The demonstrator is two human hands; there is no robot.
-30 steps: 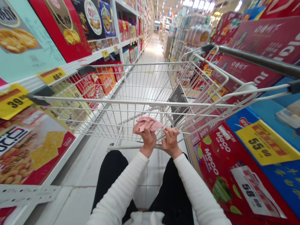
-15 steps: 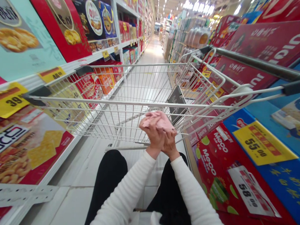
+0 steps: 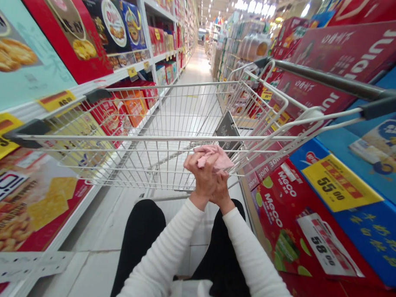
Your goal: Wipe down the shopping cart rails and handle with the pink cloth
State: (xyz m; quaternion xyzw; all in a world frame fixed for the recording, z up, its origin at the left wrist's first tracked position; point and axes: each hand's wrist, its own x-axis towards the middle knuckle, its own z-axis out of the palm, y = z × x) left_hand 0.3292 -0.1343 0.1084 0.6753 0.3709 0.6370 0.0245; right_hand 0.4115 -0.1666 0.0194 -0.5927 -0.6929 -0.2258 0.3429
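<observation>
My left hand (image 3: 202, 174) is closed around a crumpled pink cloth (image 3: 214, 157), held against the near wire wall of a white shopping cart (image 3: 146, 138). Pressed against it from behind and to the right, my right hand (image 3: 223, 189) is mostly hidden, its fingers curled near the cloth and the wires. The cart's basket shows nothing inside but a dark grey placard (image 3: 227, 131). Its dark handle bar (image 3: 330, 81) runs up to the right. Both arms wear white ribbed sleeves.
Shelves of boxed biscuits with yellow price tags (image 3: 56, 100) line the left side. Stacked red and blue boxes with price labels (image 3: 338, 188) crowd the right. A tiled aisle (image 3: 197, 70) runs ahead. My black trousers and a white bag (image 3: 193, 293) are below.
My hands came together and rose a little along the cart's wire wall with the pink cloth. The view shifted slightly left.
</observation>
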